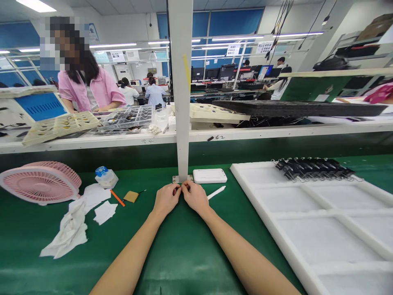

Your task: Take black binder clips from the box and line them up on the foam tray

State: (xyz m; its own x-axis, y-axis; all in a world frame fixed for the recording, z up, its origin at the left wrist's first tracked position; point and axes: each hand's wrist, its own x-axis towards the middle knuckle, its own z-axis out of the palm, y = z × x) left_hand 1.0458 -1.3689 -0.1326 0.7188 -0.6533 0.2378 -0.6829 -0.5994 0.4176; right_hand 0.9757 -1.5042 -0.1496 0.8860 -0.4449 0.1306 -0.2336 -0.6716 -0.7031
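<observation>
My left hand (167, 199) and my right hand (195, 197) meet at the foot of the white post (181, 90), fingertips almost touching. The fingers of both are closed in a pinch, and whatever they hold, if anything, is hidden or too small to name. Just behind my right hand lies a white phone-sized case (210, 175). A white pen-like stick (216, 192) rests beside its knuckles. On the left hand's far side are a small tan square pad (131, 196) and an orange stick (117, 198).
A pink fan (39, 184), a blue-capped bottle (106, 177) and crumpled white cloth (66, 231) occupy the left of the green table (184, 262). At right lies a white foam tray (270, 229) with black binder clips (313, 169). Beyond the shelf stands a person in pink (106, 88).
</observation>
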